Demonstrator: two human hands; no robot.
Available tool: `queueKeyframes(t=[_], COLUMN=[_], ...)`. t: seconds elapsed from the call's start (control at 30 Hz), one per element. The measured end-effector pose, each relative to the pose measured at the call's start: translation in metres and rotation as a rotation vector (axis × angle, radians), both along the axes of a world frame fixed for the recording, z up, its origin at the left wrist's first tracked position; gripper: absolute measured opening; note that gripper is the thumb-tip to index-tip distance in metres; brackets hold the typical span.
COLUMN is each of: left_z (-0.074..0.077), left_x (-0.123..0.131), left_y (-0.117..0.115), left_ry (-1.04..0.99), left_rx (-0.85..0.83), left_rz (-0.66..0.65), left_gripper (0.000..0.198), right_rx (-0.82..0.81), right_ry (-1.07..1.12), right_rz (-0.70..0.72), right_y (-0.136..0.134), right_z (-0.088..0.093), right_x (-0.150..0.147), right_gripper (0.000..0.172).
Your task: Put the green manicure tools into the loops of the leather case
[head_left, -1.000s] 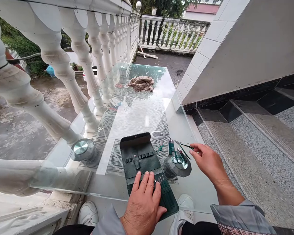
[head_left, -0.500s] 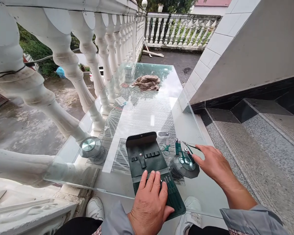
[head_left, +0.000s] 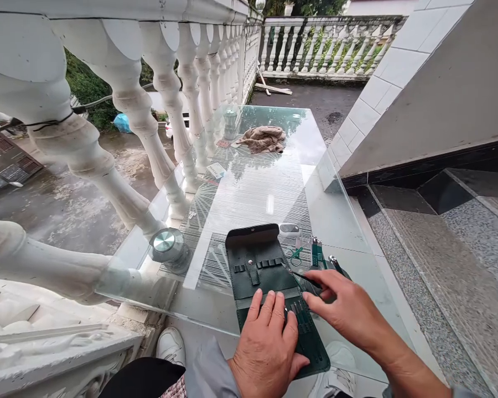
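A dark green manicure case lies unfolded on the glass table. My left hand rests flat on its lower half, fingers stretched out, covering part of it. Several slim tools sit in the slots beside that hand. In my right hand are dark tweezers, pinched between thumb and fingers, the thin end over the case's right edge. Beyond the right hand lie small green scissors, nail clippers and another clipper-like tool, partly hidden.
The glass table carries a crumpled brown cloth, a small card and a grey-white oval object. A faceted table support stands at left. White balusters line the left, stone steps the right.
My right hand has moved left with the tweezers, from beside the loose tools to the case's right edge. My left hand stays on the case. The view has shifted slightly.
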State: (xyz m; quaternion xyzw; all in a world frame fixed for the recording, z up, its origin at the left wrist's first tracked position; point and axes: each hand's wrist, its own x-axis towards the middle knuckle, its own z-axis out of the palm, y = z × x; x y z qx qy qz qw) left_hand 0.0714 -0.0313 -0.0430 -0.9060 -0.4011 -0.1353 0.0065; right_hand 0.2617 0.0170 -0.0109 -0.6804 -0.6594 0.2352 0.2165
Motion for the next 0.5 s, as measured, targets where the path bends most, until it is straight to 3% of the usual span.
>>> queueKeyframes(t=[0.3, 0.5], left_z=[-0.002, -0.003], left_x=[0.002, 0.002], left_y=[0.000, 0.000], left_ry=[-0.027, -0.044], left_rx=[0.015, 0.021], left_rz=[0.011, 0.012], left_gripper=[0.062, 0.061], right_rx=[0.263, 0.342], right_ry=[-0.340, -0.394], right_rz=[0.071, 0.049], right_y=[-0.004, -0.004], right_z=[-0.019, -0.022], right_x=[-0.013, -0.027], right_gripper=[0.021, 0.023])
